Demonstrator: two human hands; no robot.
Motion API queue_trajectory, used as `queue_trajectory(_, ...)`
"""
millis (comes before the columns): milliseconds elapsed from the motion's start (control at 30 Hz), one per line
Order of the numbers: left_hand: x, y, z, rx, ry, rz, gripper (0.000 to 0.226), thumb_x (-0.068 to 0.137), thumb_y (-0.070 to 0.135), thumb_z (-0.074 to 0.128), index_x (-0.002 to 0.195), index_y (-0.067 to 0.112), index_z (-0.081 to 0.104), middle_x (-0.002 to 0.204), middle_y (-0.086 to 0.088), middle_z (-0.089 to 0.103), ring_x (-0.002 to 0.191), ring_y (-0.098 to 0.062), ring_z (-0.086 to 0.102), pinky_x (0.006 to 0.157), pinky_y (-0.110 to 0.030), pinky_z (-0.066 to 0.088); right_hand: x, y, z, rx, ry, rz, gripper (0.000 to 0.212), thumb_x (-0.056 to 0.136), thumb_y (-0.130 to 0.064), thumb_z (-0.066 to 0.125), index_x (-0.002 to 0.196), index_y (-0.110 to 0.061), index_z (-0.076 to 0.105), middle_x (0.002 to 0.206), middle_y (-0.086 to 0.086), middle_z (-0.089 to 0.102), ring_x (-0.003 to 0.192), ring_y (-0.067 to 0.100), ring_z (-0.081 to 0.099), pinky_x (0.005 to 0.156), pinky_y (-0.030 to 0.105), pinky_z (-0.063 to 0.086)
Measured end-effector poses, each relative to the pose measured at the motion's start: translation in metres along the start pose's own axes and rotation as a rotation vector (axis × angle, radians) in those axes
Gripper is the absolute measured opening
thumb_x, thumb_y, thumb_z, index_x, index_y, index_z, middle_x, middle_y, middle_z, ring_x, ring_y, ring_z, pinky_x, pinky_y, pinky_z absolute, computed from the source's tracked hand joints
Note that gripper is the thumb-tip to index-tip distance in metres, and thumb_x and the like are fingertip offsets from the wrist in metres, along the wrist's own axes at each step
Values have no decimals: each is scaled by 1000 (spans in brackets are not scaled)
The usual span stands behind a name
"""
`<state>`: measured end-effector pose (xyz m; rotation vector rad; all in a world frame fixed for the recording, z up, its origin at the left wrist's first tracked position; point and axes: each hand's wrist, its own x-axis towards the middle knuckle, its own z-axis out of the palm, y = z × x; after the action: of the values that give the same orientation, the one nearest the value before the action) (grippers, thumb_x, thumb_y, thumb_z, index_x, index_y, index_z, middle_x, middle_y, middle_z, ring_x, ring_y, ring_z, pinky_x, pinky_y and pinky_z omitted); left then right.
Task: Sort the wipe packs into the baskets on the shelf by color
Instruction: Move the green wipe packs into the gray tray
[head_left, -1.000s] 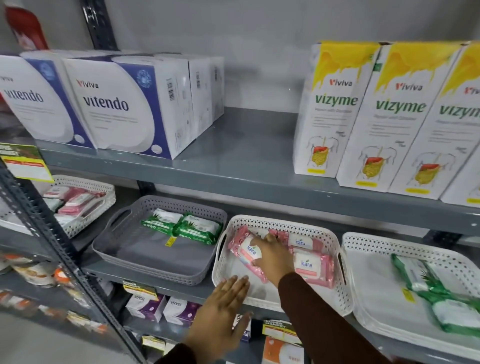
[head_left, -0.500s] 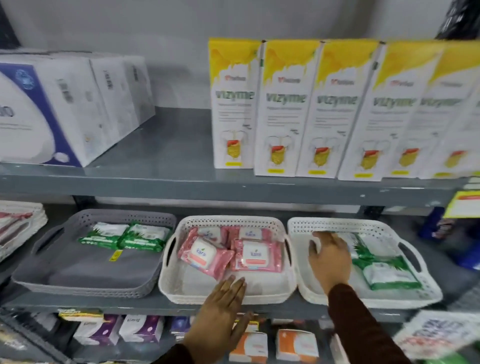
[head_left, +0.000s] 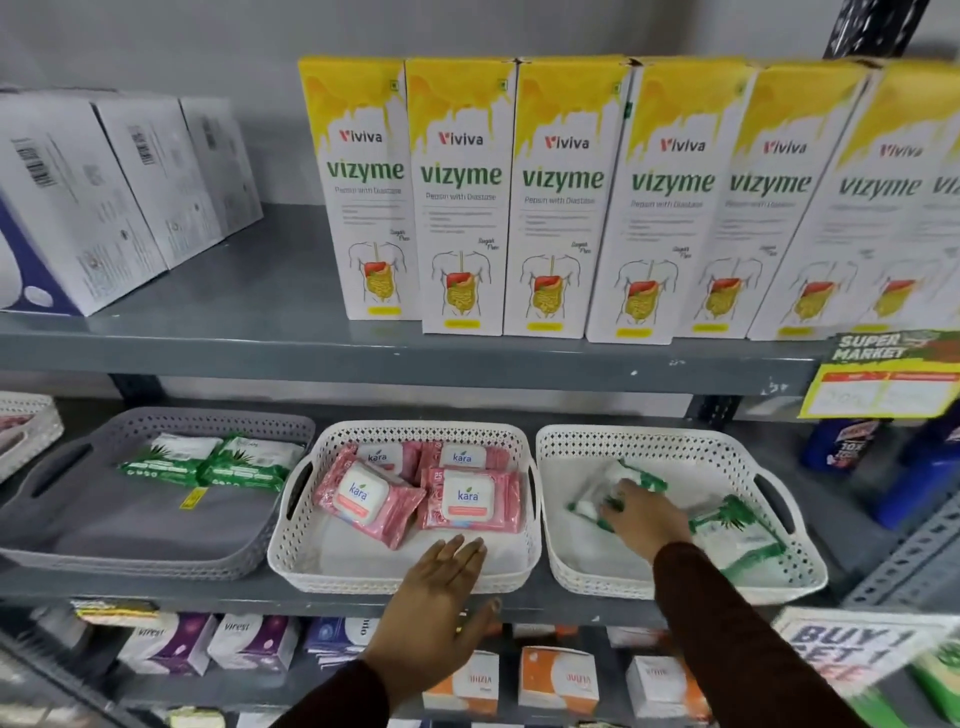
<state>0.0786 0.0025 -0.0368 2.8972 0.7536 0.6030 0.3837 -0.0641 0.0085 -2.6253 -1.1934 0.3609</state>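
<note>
On the shelf (head_left: 156, 587), the grey basket (head_left: 130, 540) at left holds two green packs (head_left: 210, 462) side by side near its back wall. The middle white basket (head_left: 395, 574) holds four pink packs (head_left: 415, 488). The left hand (head_left: 441, 592) lies flat, fingers spread, on this basket's front rim, holding nothing. In the right white basket (head_left: 675, 447), the right hand (head_left: 644, 517) grips a green pack (head_left: 605, 491); another green pack (head_left: 732, 535) lies just beside it.

green pack (head_left: 597, 499): blurred | part-hidden under right hand (head_left: 647, 519)
</note>
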Motion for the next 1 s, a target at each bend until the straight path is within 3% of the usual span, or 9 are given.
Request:
queue_trajectory(100, 1, 1, -3, 31, -2, -5, 59, 97, 54, 42, 140, 15, 51, 142, 0, 52, 133, -17, 44, 113, -37, 29, -7, -24, 12, -9, -98, -58, 25, 93, -37, 48, 81, -16, 51, 89, 7, 64, 87, 29, 63, 73, 34, 47)
queue_trajectory(200, 1, -3, -7, 48, -41, 17, 64, 101, 58, 23, 144, 16, 45, 144, 0, 49, 136, -17, 40, 113, -38, 28, 0, -31, -2, -185, -157, -115, 14, 85, -27, 58, 91, -14, 58, 99, 7, 64, 93, 28, 62, 77, 33, 48)
queue_trajectory(333, -2, -8, -9, 55, -73, 38, 62, 101, 55, 26, 145, 15, 43, 146, 0, 47, 137, -19, 38, 112, -38, 30, 17, -7, -25, -184, -234, -95, 72, 72, -19, 79, 136, -28, 47, 141, 0, 49, 129, 24, 45, 106, 45, 37)
queue_trajectory(433, -6, -14, -10, 79, -82, 75, 59, 97, 49, 44, 142, 12, 48, 143, 0, 51, 136, -21, 41, 111, -36, 33, 20, 9, -22, -93, -270, -15, 81, 61, -20, 86, 133, -15, 52, 132, 6, 57, 118, 25, 54, 98, 35, 47)
queue_trajectory(533, -13, -24, -19, 101, -89, 64, 60, 95, 49, 46, 143, 13, 47, 145, 1, 48, 137, -20, 38, 112, -36, 33, 17, 17, -14, -109, -184, 46, 68, 47, -42, 86, 104, -15, 60, 104, 3, 59, 96, 22, 57, 82, 35, 52)
queue_trajectory(633, -27, -47, -36, 129, -60, 10, 61, 99, 50, 41, 147, 13, 40, 150, -1, 41, 141, -21, 32, 114, -41, 30, 10, 20, -9, -19, -86, 67, 67, 47, -39, 87, 103, -18, 58, 99, 4, 63, 85, 19, 58, 74, 33, 51)
queue_trajectory(833, -86, -144, -96, 173, 32, -328, 71, 101, 57, 18, 145, 5, 42, 149, -10, 40, 140, -26, 30, 116, -21, -3, -21, -8, -5, 43, 209, 121, 57, 58, -51, 80, 96, -20, 52, 65, 0, 63, 66, 24, 60, 70, 39, 50)
queue_trajectory(900, -111, -179, -109, 174, 43, -430, 86, 97, 66, 7, 145, 4, 41, 150, -11, 40, 141, -27, 30, 118, -24, 2, -24, -22, -10, 183, 293, 138, 60, 58, -60, 77, 90, -16, 53, 73, 6, 65, 66, 27, 59, 61, 38, 50)
queue_trajectory(1000, -145, -217, -122, 131, 41, -578, 99, 88, 77, 2, 148, 6, 37, 153, -9, 35, 143, -28, 25, 118, -34, 17, -39, -74, -14, 243, 422, 6, 66, 66, -68, 70, 94, -8, 61, 99, 13, 61, 85, 36, 57, 73, 46, 52)
